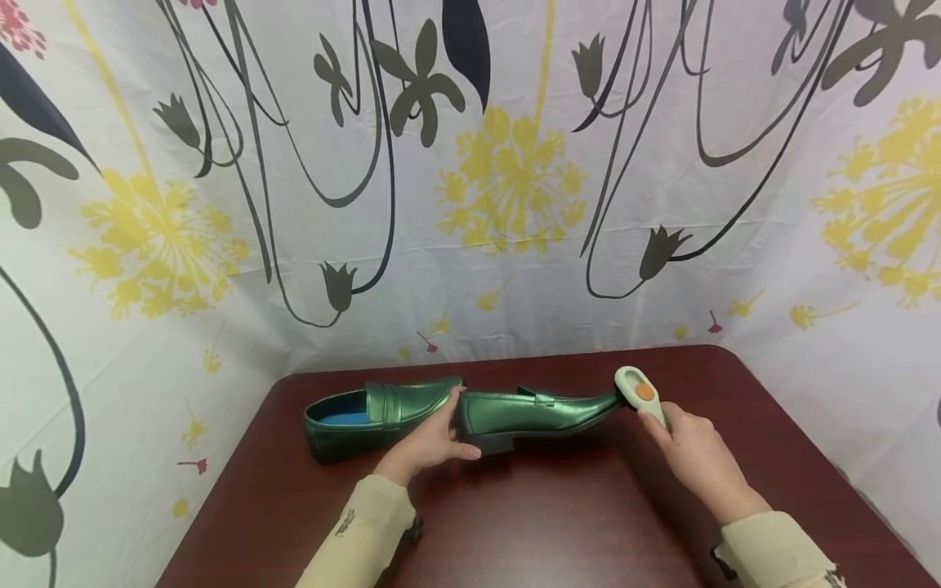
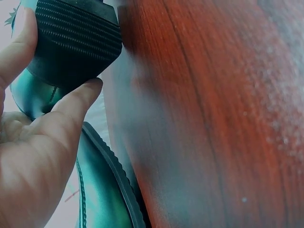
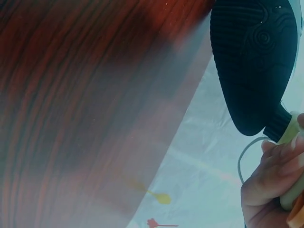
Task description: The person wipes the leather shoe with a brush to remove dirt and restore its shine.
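A metallic green loafer (image 1: 555, 415) is tilted on its way across the middle of the head view, toe pointing right. My left hand (image 1: 434, 443) grips it at the heel, thumb below and fingers behind; the ridged black heel (image 2: 78, 40) shows in the left wrist view. In my right hand (image 1: 698, 457) is a small brush (image 1: 642, 395) with a pale green handle and an orange button. Its black bristles (image 3: 277, 122) meet the toe tip, beside the patterned sole (image 3: 259, 61). The matching loafer (image 1: 412, 402), blue inside, stands behind my left hand.
A dark red-brown wood-grain table (image 1: 573, 514) lies under the shoes, its back edge close behind them. White cloth (image 1: 515, 302) printed with flowers hangs around the back and both sides.
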### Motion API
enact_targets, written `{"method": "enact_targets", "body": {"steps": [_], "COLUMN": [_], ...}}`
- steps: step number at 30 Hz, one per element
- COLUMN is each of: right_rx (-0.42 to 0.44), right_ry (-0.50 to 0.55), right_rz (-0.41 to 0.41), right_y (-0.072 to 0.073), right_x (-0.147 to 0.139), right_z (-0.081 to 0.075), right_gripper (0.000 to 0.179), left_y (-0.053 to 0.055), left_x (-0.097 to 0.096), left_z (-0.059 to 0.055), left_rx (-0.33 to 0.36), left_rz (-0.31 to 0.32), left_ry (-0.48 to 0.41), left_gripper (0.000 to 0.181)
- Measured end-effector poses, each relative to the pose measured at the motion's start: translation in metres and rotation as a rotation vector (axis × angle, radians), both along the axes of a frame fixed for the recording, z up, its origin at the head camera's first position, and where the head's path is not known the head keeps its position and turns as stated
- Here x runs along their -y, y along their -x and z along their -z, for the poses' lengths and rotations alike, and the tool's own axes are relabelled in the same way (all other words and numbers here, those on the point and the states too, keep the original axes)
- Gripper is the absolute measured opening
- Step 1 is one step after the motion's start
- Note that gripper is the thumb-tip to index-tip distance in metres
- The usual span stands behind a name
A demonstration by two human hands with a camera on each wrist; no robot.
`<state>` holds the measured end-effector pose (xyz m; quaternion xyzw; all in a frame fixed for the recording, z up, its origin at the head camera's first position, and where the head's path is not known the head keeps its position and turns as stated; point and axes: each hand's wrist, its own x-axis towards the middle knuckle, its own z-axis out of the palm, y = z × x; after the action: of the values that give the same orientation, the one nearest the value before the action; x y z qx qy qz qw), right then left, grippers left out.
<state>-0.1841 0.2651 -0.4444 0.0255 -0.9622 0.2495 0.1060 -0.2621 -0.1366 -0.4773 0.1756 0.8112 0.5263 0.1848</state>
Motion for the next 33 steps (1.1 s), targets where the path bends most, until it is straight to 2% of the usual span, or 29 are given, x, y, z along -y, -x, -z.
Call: {"method": "enact_targets", "body": {"steps": [12,20,33], "right_rx": [0.059,0.051,0.066], "right_ry": [0.012,0.029,0.057], "right_rz": [-0.004,0.002,0.002], "right_y": [0.003,0.002,-0.001], "right_x": [0.0,0.002,0.012], "right_z": [-0.004,-0.005,-0.005], "right_gripper": [0.06,0.057,0.06], "left_y": [0.002,0.003,0.001], "left_x": [0.0,0.0,0.001], "left_z": [0.004,0.005,0.005], "left_rx": [0.0,0.018,0.007], "left_rz": [0.0,0.002,-0.006], "left_ry": [-0.031,-0.062,-0.028], "left_gripper": [0.12,0.12,0.12]}}
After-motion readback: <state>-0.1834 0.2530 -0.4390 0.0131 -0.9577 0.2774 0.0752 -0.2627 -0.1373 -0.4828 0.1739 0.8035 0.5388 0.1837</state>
